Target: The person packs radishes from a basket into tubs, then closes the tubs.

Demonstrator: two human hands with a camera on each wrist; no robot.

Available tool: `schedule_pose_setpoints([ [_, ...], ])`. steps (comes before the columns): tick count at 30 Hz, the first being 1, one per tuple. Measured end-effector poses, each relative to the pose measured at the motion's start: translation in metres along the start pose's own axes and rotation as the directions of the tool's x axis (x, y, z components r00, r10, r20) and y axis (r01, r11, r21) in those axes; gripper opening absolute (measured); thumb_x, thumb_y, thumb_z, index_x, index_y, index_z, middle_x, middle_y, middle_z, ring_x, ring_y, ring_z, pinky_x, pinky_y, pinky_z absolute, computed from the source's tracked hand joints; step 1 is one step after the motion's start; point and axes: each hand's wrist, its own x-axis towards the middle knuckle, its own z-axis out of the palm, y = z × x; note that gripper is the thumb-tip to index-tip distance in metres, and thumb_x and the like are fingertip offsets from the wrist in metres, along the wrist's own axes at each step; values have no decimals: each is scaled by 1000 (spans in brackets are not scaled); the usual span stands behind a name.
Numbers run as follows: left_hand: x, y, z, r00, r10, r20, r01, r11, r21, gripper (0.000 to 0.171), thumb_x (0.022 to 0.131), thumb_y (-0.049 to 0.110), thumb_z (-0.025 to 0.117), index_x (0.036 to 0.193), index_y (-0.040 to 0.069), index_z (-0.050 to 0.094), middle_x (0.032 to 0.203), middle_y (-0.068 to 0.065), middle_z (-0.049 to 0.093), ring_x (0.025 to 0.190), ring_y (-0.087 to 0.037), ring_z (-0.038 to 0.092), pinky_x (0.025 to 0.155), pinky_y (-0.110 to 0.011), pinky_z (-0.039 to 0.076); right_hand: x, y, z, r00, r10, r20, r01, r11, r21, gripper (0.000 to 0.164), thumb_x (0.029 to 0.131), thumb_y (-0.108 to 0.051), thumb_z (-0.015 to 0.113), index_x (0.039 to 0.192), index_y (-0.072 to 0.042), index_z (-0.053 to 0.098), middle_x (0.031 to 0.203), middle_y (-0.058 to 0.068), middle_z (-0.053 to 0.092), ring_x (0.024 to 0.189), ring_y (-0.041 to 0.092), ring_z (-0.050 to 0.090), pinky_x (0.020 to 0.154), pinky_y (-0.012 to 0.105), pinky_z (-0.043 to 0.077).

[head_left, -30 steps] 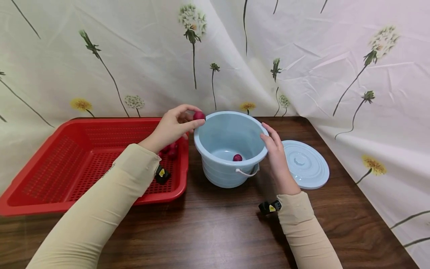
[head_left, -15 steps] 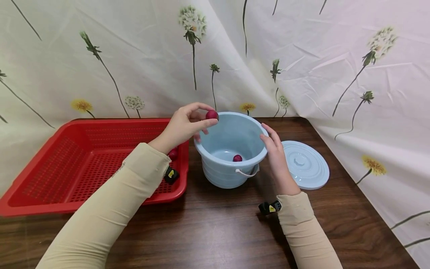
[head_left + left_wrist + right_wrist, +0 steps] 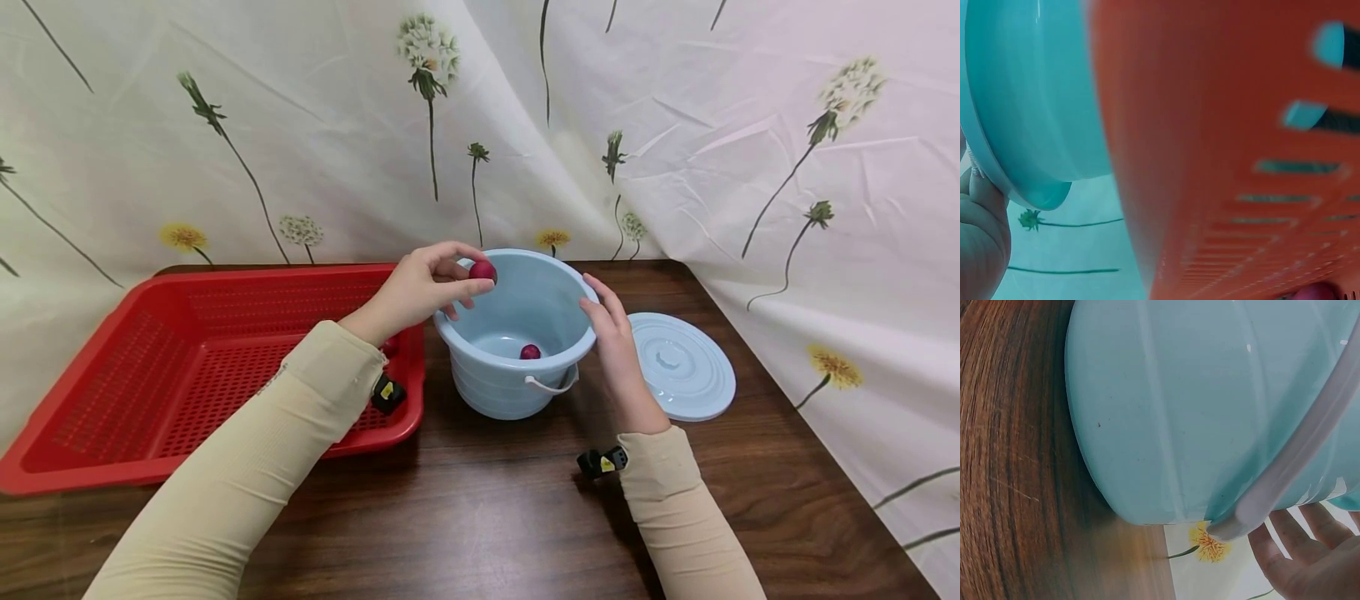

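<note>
Between thumb and fingertips, my left hand (image 3: 431, 287) pinches a small dark-red ball (image 3: 482, 271) over the left rim of a light-blue bucket (image 3: 495, 387). A similar ball (image 3: 530, 352) lies on the bucket's floor. My right hand (image 3: 617, 346) holds the bucket's right rim; in the right wrist view its fingers (image 3: 1297, 540) lie against the outside wall, near the pale handle (image 3: 1297, 450). Part of a left-hand finger or thumb shows at the bucket rim in the left wrist view, but the held ball is not visible there.
A red perforated basket (image 3: 202, 400) stands left of the bucket, with at least one more ball (image 3: 390, 345) partly hidden behind the left wrist. The light-blue lid (image 3: 686, 367) lies flat on the brown wooden table (image 3: 480, 508) at right. A flowered cloth (image 3: 337, 125) hangs behind.
My left hand has carried the ball rightward from the basket side to the bucket, then slightly down. My right hand stays on the rim. The basket has shifted slightly.
</note>
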Motion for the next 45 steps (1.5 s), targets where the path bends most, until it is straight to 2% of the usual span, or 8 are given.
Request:
schedule_pose_setpoints([
  [7, 1, 1, 0, 1000, -31, 3, 31, 999, 43, 41, 90, 31, 74, 128, 23, 61, 103, -9, 71, 78, -26, 67, 66, -34, 57, 0, 0, 0, 1000, -9, -3, 9, 1000, -2, 51, 102, -30, 47, 151, -19, 41, 152, 3, 43, 133, 20, 46, 109, 44, 38],
  [15, 0, 2, -4, 998, -42, 40, 40, 998, 48, 46, 92, 31, 71, 134, 17, 58, 108, -11, 72, 77, -32, 68, 68, -33, 57, 0, 0, 1, 1000, -13, -4, 13, 1000, -13, 50, 101, -30, 47, 150, -21, 42, 153, 3, 42, 134, 19, 44, 111, 43, 36],
  [21, -1, 2, -6, 999, -34, 39, 34, 999, 16, 45, 93, 30, 71, 134, 17, 58, 107, -11, 72, 78, -24, 69, 70, -33, 58, 0, 0, 1, 1000, -9, -5, 9, 1000, -7, 49, 101, -31, 47, 149, -22, 42, 152, 2, 42, 134, 19, 44, 111, 43, 36],
  [26, -1, 2, -10, 999, -25, 31, 27, 998, -56, 41, 93, 28, 70, 132, 18, 59, 108, -11, 72, 83, -25, 70, 71, -35, 59, 0, 0, 1, 1000, -9, -5, 9, 1000, -10, 49, 101, -31, 47, 149, -22, 43, 152, 2, 42, 134, 19, 44, 111, 43, 35],
  [32, -3, 0, -26, 999, -39, 4, 39, 998, -55, 41, 94, 29, 69, 131, 14, 59, 112, -13, 71, 85, -29, 69, 70, -36, 59, 0, 0, 0, 1000, -16, -8, 15, 1000, -18, 49, 101, -31, 48, 149, -22, 43, 153, 2, 41, 135, 18, 42, 112, 43, 33],
  [36, -6, -5, -40, 998, -62, -21, 61, 998, -9, 37, 93, 33, 69, 125, 14, 63, 107, -12, 71, 83, -29, 67, 68, -34, 58, 0, 0, 0, 1000, -12, -11, 11, 1000, -23, 50, 101, -31, 47, 150, -22, 43, 154, 2, 40, 136, 18, 42, 112, 43, 33],
  [40, -13, -14, -54, 996, -83, -41, 85, 995, 54, 36, 93, 37, 69, 121, 15, 65, 102, -10, 70, 87, -33, 65, 66, -31, 56, -1, -1, 0, 1000, -7, -8, 6, 1000, -10, 49, 101, -30, 47, 150, -22, 42, 153, 3, 41, 135, 19, 43, 110, 44, 35],
  [45, -25, -29, -70, 990, -126, -55, 133, 980, 148, 40, 93, 42, 67, 122, 15, 64, 101, -6, 70, 87, -30, 63, 68, -35, 56, -2, -1, 1, 1000, 1, -5, -1, 1000, -5, 49, 101, -31, 47, 150, -22, 42, 154, 3, 41, 135, 20, 43, 110, 45, 35],
])
